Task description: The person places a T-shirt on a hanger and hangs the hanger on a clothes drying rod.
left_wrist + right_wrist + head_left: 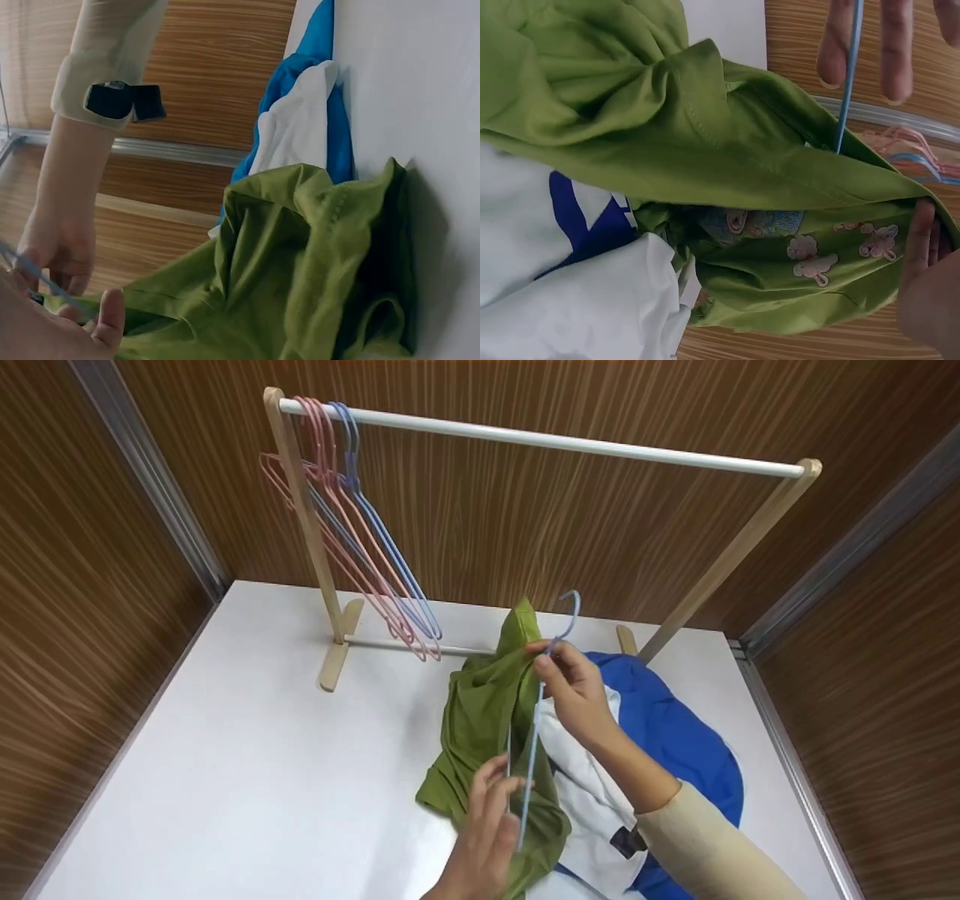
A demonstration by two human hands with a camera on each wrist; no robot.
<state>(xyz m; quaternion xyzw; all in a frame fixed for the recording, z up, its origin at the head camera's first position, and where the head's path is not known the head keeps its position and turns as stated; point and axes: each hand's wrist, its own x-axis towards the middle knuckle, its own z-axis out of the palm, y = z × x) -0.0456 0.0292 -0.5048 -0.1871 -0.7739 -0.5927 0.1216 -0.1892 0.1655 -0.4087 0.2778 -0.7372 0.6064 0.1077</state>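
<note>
My right hand (574, 690) pinches a light blue clothes hanger (533, 750) just below its hook, together with the edge of a green shirt (480, 712). The shirt hangs bunched from that hand, its lower part on the white table. In the right wrist view, pink animal prints (814, 259) show on the green cloth, and the hanger wire (850, 82) passes behind the shirt's edge. My left hand (484, 832) is lower down beside the hanger, fingers nearly straight along the wire. In the left wrist view its thumb (110, 319) points up near the wire.
A clothes rack with a white rail (540, 437) stands at the back. Several pink and blue hangers (360, 525) hang at its left end. White (592, 795) and blue garments (675, 735) lie piled on the table (262, 750) at the right. Wood-grain walls enclose three sides.
</note>
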